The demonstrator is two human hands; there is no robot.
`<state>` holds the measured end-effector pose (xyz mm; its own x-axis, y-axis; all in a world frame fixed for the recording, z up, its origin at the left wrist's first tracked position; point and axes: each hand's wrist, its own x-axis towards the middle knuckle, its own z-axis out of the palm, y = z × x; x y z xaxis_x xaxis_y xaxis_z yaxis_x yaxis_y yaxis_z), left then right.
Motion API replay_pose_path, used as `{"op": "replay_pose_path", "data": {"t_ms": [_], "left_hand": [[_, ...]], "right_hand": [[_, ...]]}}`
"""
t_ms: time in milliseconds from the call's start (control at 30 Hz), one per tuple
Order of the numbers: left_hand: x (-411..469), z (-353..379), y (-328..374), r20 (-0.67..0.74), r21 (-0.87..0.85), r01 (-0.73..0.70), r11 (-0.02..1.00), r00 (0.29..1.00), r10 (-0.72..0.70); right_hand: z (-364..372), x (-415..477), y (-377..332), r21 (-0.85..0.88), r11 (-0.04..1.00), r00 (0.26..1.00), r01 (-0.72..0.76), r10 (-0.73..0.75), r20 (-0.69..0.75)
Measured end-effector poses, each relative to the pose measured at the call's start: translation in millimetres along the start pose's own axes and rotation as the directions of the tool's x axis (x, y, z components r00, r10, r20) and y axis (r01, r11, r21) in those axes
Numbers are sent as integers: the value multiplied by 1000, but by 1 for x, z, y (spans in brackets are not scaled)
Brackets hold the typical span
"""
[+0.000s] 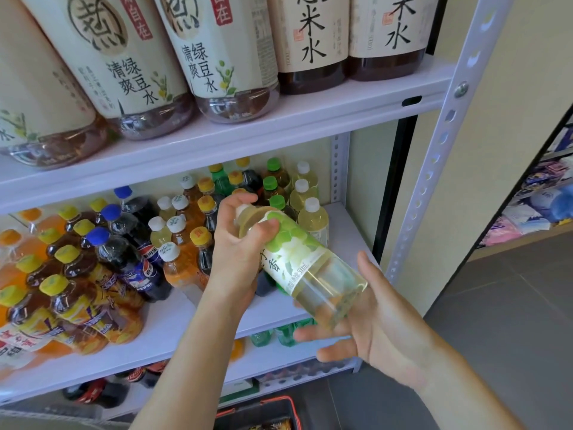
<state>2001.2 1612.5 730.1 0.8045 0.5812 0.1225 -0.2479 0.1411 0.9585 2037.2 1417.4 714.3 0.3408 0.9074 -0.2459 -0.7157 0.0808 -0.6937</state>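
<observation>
Pale tea bottle (pixel 297 259) tilted, held off the middle shelf (pixel 173 324) near its right front corner. Left hand (pixel 238 252) grips neck and shoulder; right hand (pixel 381 324) lies open, cradling base. Full, likely heavy; smooth plastic may slip, so grip labelled waist.

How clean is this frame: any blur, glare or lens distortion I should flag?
Head view: even, soft light, no hard shadows; wide-angle bend tilts the shelf upright and top-shelf bottles; the right hand blurs at its fingertips, and the left-edge bottles smear; the pale drink bottle in the left hand reads sharp.
</observation>
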Motion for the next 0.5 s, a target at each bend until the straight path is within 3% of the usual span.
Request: {"op": "replay_pose_path", "data": {"t_ms": [67, 167, 233, 333, 400, 500], "left_hand": [[1, 3, 0, 33, 38, -58, 998, 998, 56], [1, 8, -2, 26, 63, -39, 997, 999, 37], [1, 10, -2, 3, 116, 41, 992, 999, -41], [-1, 9, 0, 34, 242, 211, 947, 974, -226], [-4, 10, 1, 49, 247, 288, 925, 950, -308], [-6, 12, -1, -21, 182, 281, 942, 959, -282]], "right_hand": [[-2, 4, 5, 123, 991, 998, -59, 58, 17], [-4, 7, 11, 151, 987, 996, 53, -41, -82], [-4, 7, 15, -60, 980, 959, 190, -198, -201], [-2, 5, 21, -391, 869, 861, 305, -426, -276], [0, 4, 27, -576, 755, 802, 312, -535, -266], [-3, 3, 35, -729, 610, 756, 310, -624, -200]]}}
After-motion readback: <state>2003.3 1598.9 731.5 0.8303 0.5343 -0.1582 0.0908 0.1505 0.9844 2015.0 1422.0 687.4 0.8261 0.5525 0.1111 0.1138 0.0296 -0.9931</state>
